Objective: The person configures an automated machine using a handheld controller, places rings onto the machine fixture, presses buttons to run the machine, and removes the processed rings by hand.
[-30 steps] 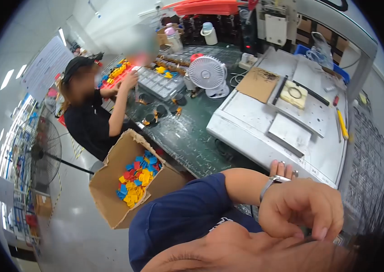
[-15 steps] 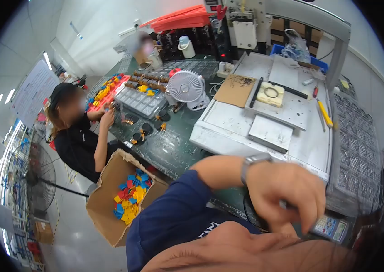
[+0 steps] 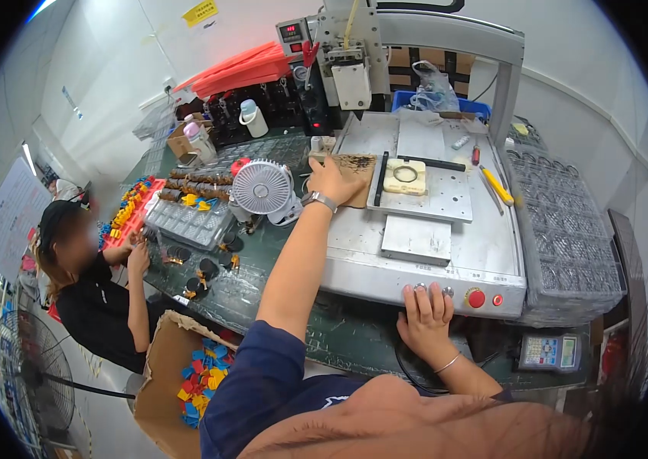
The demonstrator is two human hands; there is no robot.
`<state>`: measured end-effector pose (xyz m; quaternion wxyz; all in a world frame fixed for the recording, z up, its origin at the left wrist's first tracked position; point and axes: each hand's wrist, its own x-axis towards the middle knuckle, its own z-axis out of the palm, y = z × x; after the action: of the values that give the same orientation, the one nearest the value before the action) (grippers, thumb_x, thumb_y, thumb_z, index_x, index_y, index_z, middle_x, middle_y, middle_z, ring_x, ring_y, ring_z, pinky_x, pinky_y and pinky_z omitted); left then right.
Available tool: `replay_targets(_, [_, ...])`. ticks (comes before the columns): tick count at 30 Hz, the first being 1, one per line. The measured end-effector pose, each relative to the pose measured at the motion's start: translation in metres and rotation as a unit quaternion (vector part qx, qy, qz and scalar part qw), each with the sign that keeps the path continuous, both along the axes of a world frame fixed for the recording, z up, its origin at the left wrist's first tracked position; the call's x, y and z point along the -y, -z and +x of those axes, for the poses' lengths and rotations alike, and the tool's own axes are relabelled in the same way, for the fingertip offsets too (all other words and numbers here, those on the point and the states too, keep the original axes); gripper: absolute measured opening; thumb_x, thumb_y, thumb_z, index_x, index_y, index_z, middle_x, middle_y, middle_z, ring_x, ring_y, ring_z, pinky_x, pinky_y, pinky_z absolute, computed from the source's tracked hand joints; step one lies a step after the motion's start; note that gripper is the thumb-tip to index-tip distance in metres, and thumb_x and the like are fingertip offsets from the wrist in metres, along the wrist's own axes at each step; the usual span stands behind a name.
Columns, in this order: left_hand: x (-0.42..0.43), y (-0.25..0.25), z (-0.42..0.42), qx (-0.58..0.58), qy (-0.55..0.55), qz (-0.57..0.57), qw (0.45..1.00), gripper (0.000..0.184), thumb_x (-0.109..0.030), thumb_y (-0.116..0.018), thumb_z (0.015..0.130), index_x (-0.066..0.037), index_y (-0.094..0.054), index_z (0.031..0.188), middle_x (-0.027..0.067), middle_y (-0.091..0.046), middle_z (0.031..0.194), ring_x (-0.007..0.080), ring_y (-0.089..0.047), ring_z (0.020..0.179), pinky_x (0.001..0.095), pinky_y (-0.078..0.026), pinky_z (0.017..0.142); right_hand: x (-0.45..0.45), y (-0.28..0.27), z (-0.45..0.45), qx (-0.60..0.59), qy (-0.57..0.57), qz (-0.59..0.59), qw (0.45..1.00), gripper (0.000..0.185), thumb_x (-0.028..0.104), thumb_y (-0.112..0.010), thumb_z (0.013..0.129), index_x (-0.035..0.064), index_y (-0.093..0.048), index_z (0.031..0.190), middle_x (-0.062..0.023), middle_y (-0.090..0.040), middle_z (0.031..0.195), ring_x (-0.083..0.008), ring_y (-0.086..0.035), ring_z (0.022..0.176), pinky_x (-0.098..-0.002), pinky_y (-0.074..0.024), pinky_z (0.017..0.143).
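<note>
My left hand (image 3: pixel 333 183), with a watch at the wrist, reaches over the left side of the machine bed. Its fingers are spread over a piece of brown cardboard (image 3: pixel 360 170) with dark marks at its top edge. My right hand (image 3: pixel 425 315) rests against the machine's front panel (image 3: pixel 354 279), fingers stretched over small metal buttons (image 3: pixel 448 291) there. A cream block (image 3: pixel 404 176) with a dark ring on it sits on the metal fixture plate (image 3: pixel 446 200), right of my left hand. A red push button (image 3: pixel 475 297) lies just right of my right hand.
A small white fan (image 3: pixel 262 188) stands left of my left arm. A yellow-handled tool (image 3: pixel 497 187) and a red screwdriver (image 3: pixel 475 155) lie on the bed. Clear trays (image 3: pixel 569 229) are stacked right, above a calculator-like keypad (image 3: pixel 549 353). A co-worker (image 3: pixel 98 283) sits left, behind a cardboard box (image 3: pixel 157 382).
The view has shifted right and down. My left hand has moved away from my body to the cardboard. My right hand now shows at the front panel.
</note>
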<state>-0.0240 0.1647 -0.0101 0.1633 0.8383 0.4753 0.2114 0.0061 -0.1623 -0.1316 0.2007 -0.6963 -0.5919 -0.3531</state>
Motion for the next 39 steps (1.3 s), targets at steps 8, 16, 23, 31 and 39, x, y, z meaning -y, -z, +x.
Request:
replay_targets(8, [-0.009, 0.011, 0.006, 0.006, 0.012, 0.000, 1.000, 0.100, -0.051, -0.080, 0.053, 0.001, -0.039, 0.127, 0.0255, -0.031, 0.134, 0.0439, -0.054, 0.110, 0.0493, -0.046, 0.092, -0.002, 0.000, -0.003, 0.002, 0.018, -0.001, 1.000, 0.068, 0.024, -0.069, 0.070, 0.0113, -0.048, 0.133, -0.0105, -0.041, 0.128, -0.0352, -0.033, 0.130, -0.0500, -0.0207, 0.106])
replay_targets(16, [-0.007, 0.004, 0.001, 0.163, 0.036, 0.017, 0.986, 0.097, -0.049, -0.081, 0.058, 0.003, -0.040, 0.128, 0.0233, -0.026, 0.132, 0.0426, -0.045, 0.116, 0.0415, -0.043, 0.098, -0.003, 0.001, -0.005, -0.005, 0.024, 0.001, 1.000, 0.068, 0.024, -0.069, 0.069, 0.0121, -0.048, 0.133, -0.0101, -0.041, 0.127, -0.0347, -0.034, 0.129, -0.0501, -0.0207, 0.105])
replay_targets(23, [-0.013, 0.008, 0.003, 0.228, 0.068, -0.029, 0.971, 0.093, -0.050, -0.081, 0.061, 0.004, -0.042, 0.126, 0.0229, -0.025, 0.132, 0.0413, -0.044, 0.116, 0.0386, -0.040, 0.101, 0.037, -0.060, -0.023, -0.169, -0.023, -0.043, 0.984, 0.068, 0.019, -0.068, 0.069, 0.0100, -0.048, 0.134, -0.0157, -0.043, 0.134, -0.0385, -0.033, 0.132, -0.0541, -0.0162, 0.109])
replay_targets(31, [-0.024, -0.007, -0.014, 0.368, 0.010, -0.154, 0.917, 0.092, -0.050, -0.081, 0.062, 0.007, -0.044, 0.124, 0.0204, -0.028, 0.127, 0.0321, -0.049, 0.102, 0.0374, -0.043, 0.095, 0.092, -0.075, 0.030, -0.150, 0.239, -0.156, 0.947, 0.069, 0.011, -0.060, 0.072, -0.0063, -0.040, 0.135, -0.0210, -0.040, 0.141, -0.0334, -0.034, 0.134, -0.0537, -0.0164, 0.112])
replay_targets(39, [0.005, 0.001, -0.009, 0.002, 0.022, 0.066, 0.998, 0.090, -0.058, -0.077, 0.058, -0.004, -0.048, 0.124, 0.0234, -0.034, 0.136, 0.0422, -0.050, 0.116, 0.0522, -0.044, 0.092, 0.102, -0.087, 0.049, -0.213, 0.128, -0.060, 0.967, 0.043, 0.012, -0.065, 0.074, -0.0051, -0.058, 0.113, -0.0231, -0.043, 0.139, -0.0366, -0.042, 0.127, -0.0475, -0.0300, 0.106])
